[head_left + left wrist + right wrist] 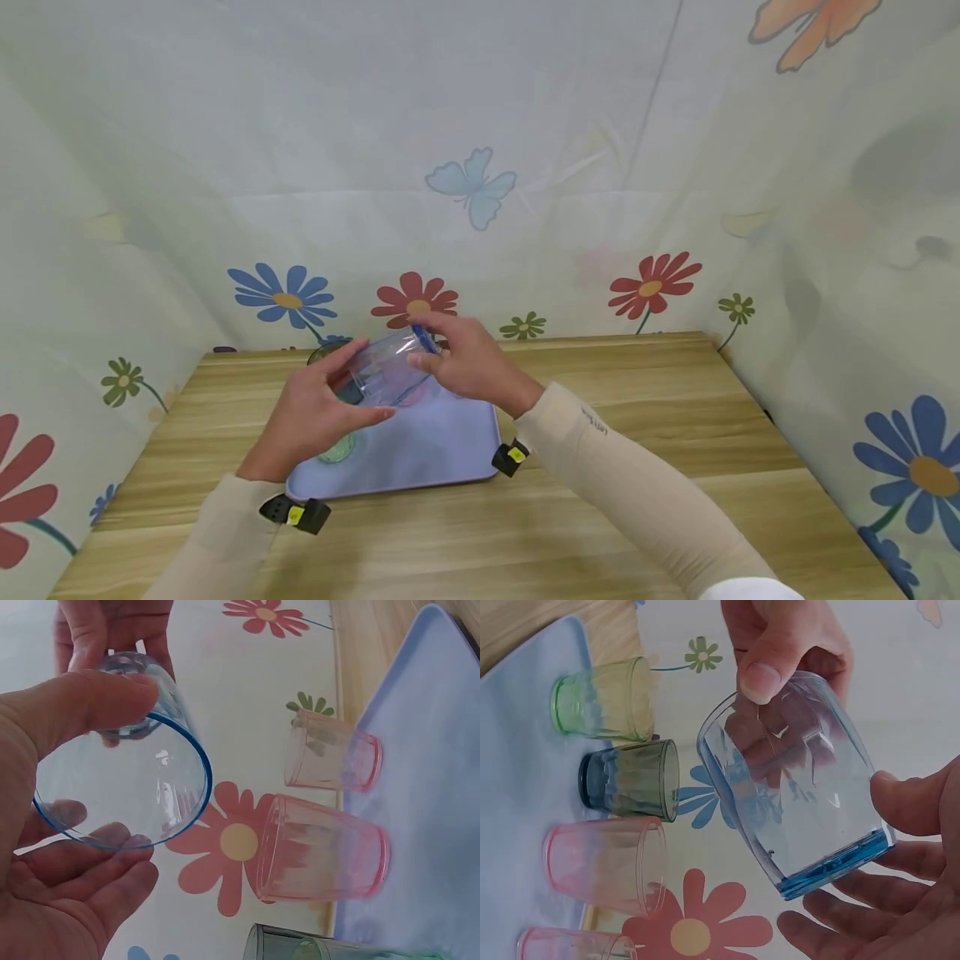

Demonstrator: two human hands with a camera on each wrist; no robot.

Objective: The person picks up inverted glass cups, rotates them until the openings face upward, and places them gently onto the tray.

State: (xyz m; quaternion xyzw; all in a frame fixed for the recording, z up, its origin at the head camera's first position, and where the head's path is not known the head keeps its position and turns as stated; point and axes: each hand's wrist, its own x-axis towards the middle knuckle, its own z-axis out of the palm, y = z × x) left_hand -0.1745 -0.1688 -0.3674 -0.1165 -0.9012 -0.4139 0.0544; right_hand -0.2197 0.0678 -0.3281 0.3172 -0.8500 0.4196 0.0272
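A clear blue-tinted cup (390,367) is held tilted above a pale lavender tray (442,454), its mouth towards my left hand and its thick blue base towards my right. My left hand (315,408) grips it at the mouth end; the left wrist view shows the thumb over the rim and fingers on the opposite side. At the base end, my right hand (472,362) holds the cup, and in the right wrist view its thumb (907,806) lies at the base edge with fingers beneath. Nothing shows inside the cup.
On the tray stand a green cup (604,697), a dark grey-blue cup (630,780), a pink cup (607,866) and another pink cup (334,754). The tray lies on a wood-grain table (637,467). A flower-printed cloth (555,267) hangs behind and at the sides.
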